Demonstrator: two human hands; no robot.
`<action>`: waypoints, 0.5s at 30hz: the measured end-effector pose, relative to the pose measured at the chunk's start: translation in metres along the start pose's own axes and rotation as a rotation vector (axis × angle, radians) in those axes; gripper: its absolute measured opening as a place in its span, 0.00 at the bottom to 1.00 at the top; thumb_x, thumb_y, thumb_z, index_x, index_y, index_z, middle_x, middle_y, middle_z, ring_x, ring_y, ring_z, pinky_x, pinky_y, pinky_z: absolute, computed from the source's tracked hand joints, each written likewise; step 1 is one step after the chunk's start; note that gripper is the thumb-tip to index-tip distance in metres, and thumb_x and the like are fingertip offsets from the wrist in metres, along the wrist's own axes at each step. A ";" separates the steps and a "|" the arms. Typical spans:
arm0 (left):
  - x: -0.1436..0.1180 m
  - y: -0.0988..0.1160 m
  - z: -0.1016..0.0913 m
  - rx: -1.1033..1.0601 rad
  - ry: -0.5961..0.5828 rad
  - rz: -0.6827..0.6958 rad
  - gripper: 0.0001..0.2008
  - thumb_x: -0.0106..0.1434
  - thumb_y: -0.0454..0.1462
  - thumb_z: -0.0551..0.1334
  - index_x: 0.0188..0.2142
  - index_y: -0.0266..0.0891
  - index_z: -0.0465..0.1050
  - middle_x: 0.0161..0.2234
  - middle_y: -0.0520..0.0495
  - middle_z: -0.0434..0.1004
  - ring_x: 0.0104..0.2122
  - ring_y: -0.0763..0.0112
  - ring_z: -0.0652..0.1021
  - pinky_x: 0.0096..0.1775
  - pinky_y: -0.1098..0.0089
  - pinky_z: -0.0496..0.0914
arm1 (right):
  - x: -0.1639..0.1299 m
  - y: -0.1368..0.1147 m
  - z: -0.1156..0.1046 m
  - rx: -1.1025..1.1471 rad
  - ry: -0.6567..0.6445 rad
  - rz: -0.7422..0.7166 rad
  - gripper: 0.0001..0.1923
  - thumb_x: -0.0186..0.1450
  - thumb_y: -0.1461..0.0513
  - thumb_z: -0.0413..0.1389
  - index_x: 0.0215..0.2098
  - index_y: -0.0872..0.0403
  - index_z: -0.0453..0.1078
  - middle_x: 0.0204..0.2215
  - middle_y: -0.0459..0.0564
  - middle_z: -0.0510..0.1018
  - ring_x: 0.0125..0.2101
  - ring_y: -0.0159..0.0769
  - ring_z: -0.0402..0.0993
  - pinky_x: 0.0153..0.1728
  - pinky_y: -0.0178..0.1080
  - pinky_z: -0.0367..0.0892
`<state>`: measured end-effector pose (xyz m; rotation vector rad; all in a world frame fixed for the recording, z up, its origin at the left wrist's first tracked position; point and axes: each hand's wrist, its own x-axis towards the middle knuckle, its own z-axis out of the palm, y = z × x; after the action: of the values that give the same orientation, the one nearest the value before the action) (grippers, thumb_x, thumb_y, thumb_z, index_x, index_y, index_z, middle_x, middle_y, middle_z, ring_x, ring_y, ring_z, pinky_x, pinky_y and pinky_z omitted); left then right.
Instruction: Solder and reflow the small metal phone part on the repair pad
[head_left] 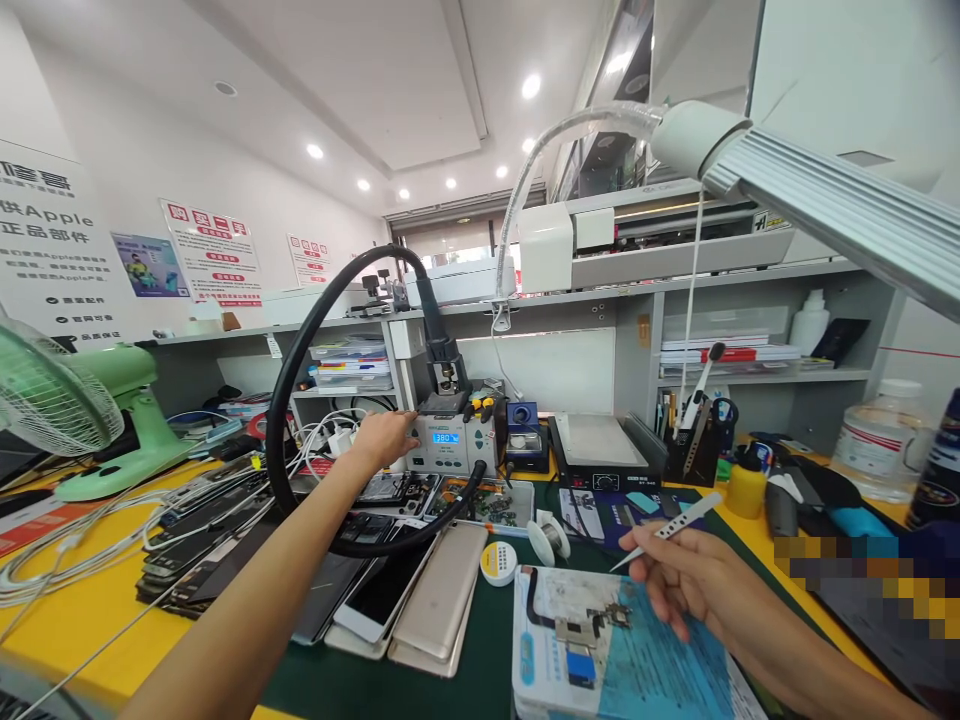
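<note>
My left hand (385,440) reaches out to the left side of a grey hot air rework station (450,458), whose blue display reads 380. Its fingers are stretched out against the station's edge and grip nothing that I can see. Between the thumb and fingers of my right hand (686,565) is a pair of pale tweezers (686,518), tip pointing left. Below the tip lies a flat blue-and-white box (652,650). On the box rests a flex cable part (581,632) with metal plates and a blue end.
A black hose (281,400) arcs from the station's holder. Phones (439,590) and stacked phone screens (195,550) lie left of the box. Behind it sit a solder spool (549,540), a round tin (498,563) and a hot plate (604,445). A lamp arm (840,190) hangs overhead.
</note>
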<state>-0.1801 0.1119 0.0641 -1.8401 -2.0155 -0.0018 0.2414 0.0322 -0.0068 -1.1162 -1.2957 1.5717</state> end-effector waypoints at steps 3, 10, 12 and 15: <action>-0.001 0.002 0.001 -0.001 0.009 -0.001 0.19 0.70 0.43 0.63 0.57 0.38 0.70 0.55 0.40 0.73 0.50 0.59 0.77 0.50 0.53 0.76 | 0.001 0.000 0.000 0.007 0.008 0.000 0.14 0.71 0.54 0.58 0.36 0.57 0.73 0.26 0.49 0.77 0.19 0.29 0.70 0.15 0.30 0.65; -0.001 0.003 0.002 0.010 0.010 0.002 0.19 0.70 0.43 0.63 0.57 0.38 0.70 0.55 0.40 0.73 0.50 0.59 0.77 0.50 0.53 0.75 | 0.005 0.005 -0.002 0.044 -0.011 -0.038 0.15 0.67 0.53 0.62 0.38 0.59 0.74 0.25 0.48 0.76 0.17 0.29 0.70 0.13 0.30 0.66; -0.001 0.003 0.003 0.006 0.009 -0.005 0.19 0.70 0.43 0.63 0.57 0.38 0.70 0.55 0.40 0.73 0.50 0.59 0.77 0.50 0.53 0.76 | 0.005 0.005 -0.002 0.050 -0.005 -0.049 0.15 0.67 0.54 0.63 0.37 0.59 0.74 0.25 0.48 0.76 0.17 0.28 0.70 0.12 0.29 0.66; 0.000 0.003 0.004 -0.003 0.008 -0.018 0.19 0.70 0.43 0.63 0.56 0.38 0.70 0.55 0.40 0.73 0.50 0.59 0.77 0.49 0.53 0.76 | 0.006 0.005 -0.001 0.043 0.008 -0.043 0.13 0.66 0.55 0.63 0.36 0.58 0.74 0.24 0.48 0.77 0.16 0.29 0.71 0.12 0.30 0.66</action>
<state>-0.1779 0.1133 0.0596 -1.8210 -2.0271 -0.0177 0.2405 0.0376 -0.0126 -1.0602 -1.2662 1.5546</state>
